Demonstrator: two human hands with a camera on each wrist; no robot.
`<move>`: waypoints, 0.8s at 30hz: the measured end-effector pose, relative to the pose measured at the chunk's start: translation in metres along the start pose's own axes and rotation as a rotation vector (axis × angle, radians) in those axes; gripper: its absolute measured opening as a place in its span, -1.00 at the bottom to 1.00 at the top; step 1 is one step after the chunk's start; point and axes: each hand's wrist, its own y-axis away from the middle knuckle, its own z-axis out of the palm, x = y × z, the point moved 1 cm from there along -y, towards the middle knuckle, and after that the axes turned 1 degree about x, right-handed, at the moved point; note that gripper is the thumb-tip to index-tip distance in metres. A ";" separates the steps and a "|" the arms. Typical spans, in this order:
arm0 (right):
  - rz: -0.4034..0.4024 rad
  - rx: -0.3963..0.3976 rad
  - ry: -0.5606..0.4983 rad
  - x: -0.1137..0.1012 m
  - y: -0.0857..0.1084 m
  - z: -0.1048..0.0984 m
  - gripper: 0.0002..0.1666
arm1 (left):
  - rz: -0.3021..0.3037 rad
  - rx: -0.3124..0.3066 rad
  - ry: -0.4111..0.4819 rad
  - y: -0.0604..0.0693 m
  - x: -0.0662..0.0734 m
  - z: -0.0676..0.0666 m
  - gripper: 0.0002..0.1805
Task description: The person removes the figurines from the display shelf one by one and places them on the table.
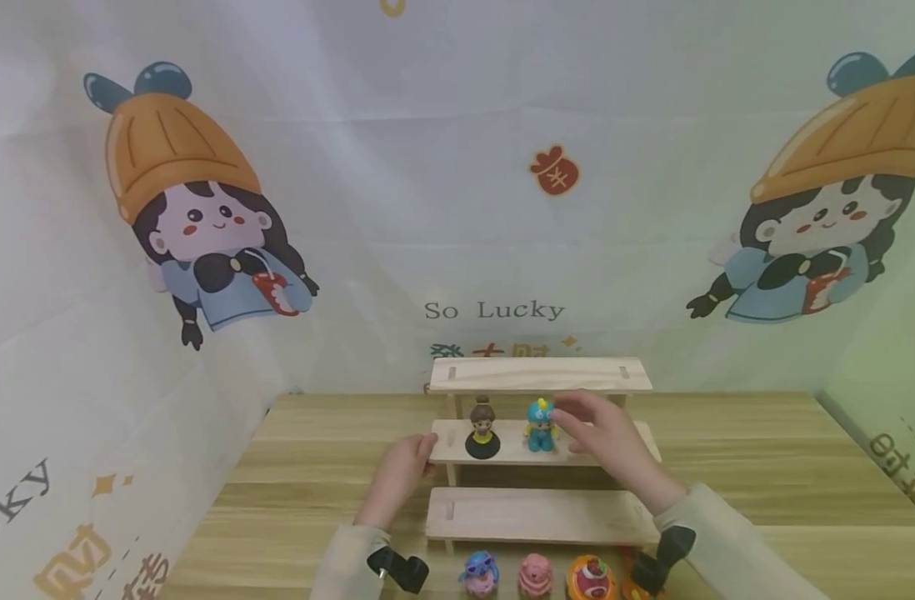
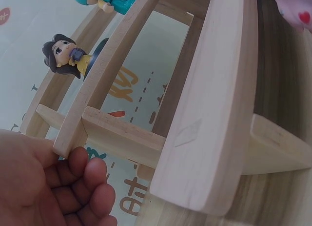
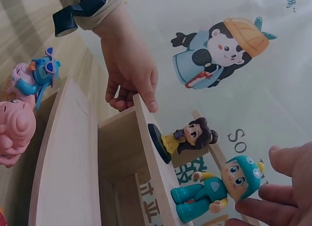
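My left hand point(image 1: 402, 468) pinches the left end of the middle tier of a wooden display shelf point(image 2: 209, 109), thumb on top and fingers curled beneath. On that tier stands a doll figurine point(image 1: 483, 429) with a brown bun, yellow dress and black round base. To its right a figurine in a teal suit and cap point(image 1: 540, 427) stands upright. My right hand point(image 1: 607, 437) is beside the teal figurine's head, thumb and fingers apart and fairly straight. Its fingertips are at the cap; whether they touch it I cannot tell.
Before the lowest tier sit a blue figurine with sunglasses point(image 1: 479, 573), a pink figurine point(image 1: 536, 575) and an orange round toy point(image 1: 591, 577). Another orange toy point(image 1: 643, 590) is partly hidden by the right wrist strap. A printed cloth point(image 1: 367, 183) hangs behind the wooden table point(image 1: 735, 467).
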 end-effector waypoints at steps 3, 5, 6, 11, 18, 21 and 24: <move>-0.005 0.010 0.033 0.000 -0.004 0.002 -0.52 | 0.005 0.008 -0.001 -0.001 0.000 0.000 -0.59; -0.004 0.012 0.047 0.000 -0.006 0.003 -0.55 | 0.006 0.012 -0.001 -0.001 0.000 0.000 -0.59; -0.003 0.011 0.053 0.000 -0.007 0.004 -0.55 | 0.007 0.012 -0.003 -0.001 0.000 0.000 -0.59; 0.004 0.001 0.086 0.000 -0.009 0.008 -0.54 | 0.001 0.006 0.006 0.000 0.000 0.000 -0.59; 0.003 0.005 0.134 0.002 -0.012 0.009 -0.54 | 0.003 0.010 0.009 0.001 0.000 0.000 -0.59; 0.005 0.011 0.146 0.003 -0.013 0.010 -0.57 | 0.001 0.011 0.002 0.001 0.001 0.000 -0.59; 0.013 0.014 0.148 0.002 -0.014 0.010 -0.59 | 0.001 0.013 0.000 0.001 0.002 -0.001 -0.59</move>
